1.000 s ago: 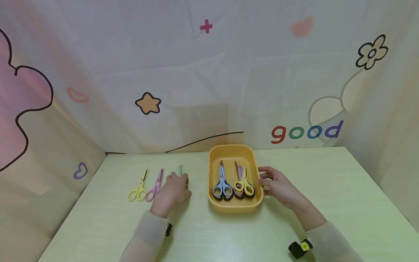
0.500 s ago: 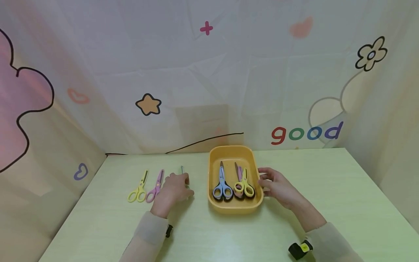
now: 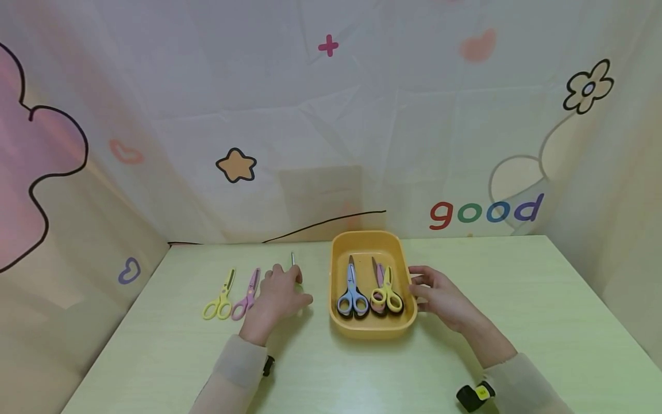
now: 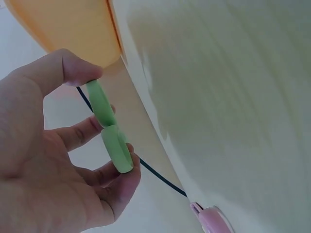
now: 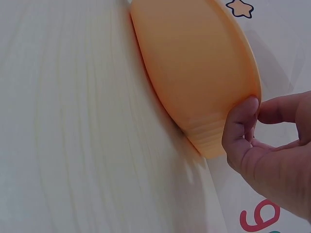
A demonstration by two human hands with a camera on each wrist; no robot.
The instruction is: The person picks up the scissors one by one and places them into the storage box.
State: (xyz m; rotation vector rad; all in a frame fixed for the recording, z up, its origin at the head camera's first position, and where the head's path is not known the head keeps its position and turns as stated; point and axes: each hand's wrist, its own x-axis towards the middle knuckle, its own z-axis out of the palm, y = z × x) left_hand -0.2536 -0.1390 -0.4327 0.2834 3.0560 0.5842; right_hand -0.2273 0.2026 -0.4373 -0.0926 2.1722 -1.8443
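Observation:
My left hand (image 3: 277,296) holds a pair of green scissors (image 4: 100,104) by the handle rings, between thumb and fingers. In the head view the hand hides most of them, and only the blade tip shows past the fingers. My right hand (image 3: 443,300) grips the right rim of a yellow-orange tray (image 3: 372,332), with thumb and finger at the edge in the right wrist view. Inside the tray lie blue scissors (image 3: 353,296) on the left. Yellow scissors (image 3: 388,293) lie on the right over pink ones (image 3: 380,276), with black handles showing underneath.
Left of my left hand, yellow scissors (image 3: 222,299) and purple-pink scissors (image 3: 250,296) lie on the pale table (image 3: 331,379). A printed curtain (image 3: 310,132) hangs behind the table's far edge and along both sides.
My left hand has risen slightly and shifted right, and the green scissors have moved with it. My right hand and the tray have stayed in place.

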